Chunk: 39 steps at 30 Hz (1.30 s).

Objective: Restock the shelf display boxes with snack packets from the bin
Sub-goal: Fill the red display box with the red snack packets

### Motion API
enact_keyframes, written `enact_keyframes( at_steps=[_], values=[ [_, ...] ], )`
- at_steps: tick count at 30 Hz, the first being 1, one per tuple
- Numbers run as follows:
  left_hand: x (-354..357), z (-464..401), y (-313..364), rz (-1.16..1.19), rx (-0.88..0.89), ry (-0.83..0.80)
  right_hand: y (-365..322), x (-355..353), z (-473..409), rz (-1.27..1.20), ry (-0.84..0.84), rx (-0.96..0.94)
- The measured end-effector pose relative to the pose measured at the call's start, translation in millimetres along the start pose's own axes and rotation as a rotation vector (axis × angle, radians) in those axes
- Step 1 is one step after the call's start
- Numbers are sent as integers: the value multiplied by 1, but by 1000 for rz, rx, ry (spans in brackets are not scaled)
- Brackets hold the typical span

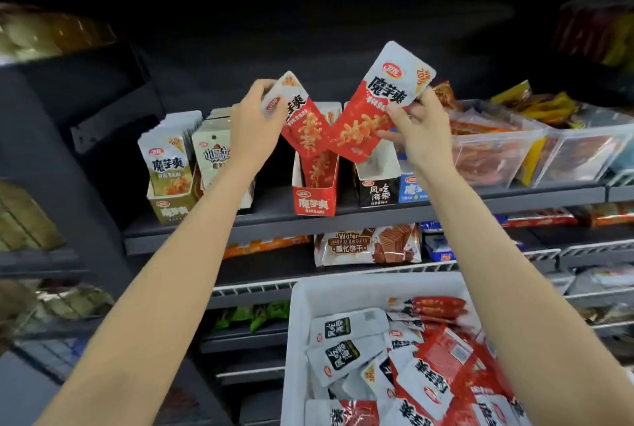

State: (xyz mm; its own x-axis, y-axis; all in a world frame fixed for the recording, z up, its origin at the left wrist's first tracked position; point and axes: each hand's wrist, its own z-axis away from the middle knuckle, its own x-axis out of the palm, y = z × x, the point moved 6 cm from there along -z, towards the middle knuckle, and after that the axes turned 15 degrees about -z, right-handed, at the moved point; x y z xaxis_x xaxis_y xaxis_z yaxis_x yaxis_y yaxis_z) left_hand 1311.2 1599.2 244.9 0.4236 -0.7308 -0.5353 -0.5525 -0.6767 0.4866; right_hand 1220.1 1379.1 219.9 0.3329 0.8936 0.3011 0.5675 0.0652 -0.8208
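Nearest the viewer, a white bin (298,322) holds a loose heap of red-and-white and black-and-white snack packets (425,367). Above it, both forearms reach up toward the dark shelf (343,216). The left hand (255,123) pinches the top edge of one red-and-white packet (302,116), thumb and fingers curled over its white end; the packet's lower end dips into the open red display box (314,192) standing near the shelf's front edge. The right hand (417,130) grips a second red-and-white packet (380,99) by its right side, held tilted above the shelf, its lower corner touching the first packet. The two hands are apart, each clamped on its own packet. Toward the left end of the shelf stands an olive display box (169,209) filled with upright packets; right of the red box stand a black display box (377,192) and, further right, clear plastic tubs (497,154) of snacks.
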Motion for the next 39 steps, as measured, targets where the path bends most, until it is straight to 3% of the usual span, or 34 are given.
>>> enact_keyframes(
  at_steps=[6,10,14,17,20,23,27,30,33,39],
  values=[
    [55,-14,-18,-164,17,-201,33,37,-24,3,-82,43],
    [66,-15,-35,-278,12,-200,58,48,-40,104,-86,84],
    [77,-17,-49,-147,-23,-265,83,52,-51,355,-91,107],
    [78,-14,-52,-7,-53,-309,95,55,-55,743,-73,-9],
    [68,-9,-50,-37,-64,-212,103,56,-56,925,-24,-45],
    [53,9,-42,-123,-25,-33,96,54,-43,819,24,-109],
    [31,51,-12,-295,267,215,71,45,11,619,-20,-335],
    [24,89,3,-269,468,319,59,26,61,655,-97,-477],
    [28,132,7,-164,527,180,69,-8,102,721,-168,-384],
    [76,224,-9,17,246,-578,125,-89,173,959,-390,133]
  ],
)
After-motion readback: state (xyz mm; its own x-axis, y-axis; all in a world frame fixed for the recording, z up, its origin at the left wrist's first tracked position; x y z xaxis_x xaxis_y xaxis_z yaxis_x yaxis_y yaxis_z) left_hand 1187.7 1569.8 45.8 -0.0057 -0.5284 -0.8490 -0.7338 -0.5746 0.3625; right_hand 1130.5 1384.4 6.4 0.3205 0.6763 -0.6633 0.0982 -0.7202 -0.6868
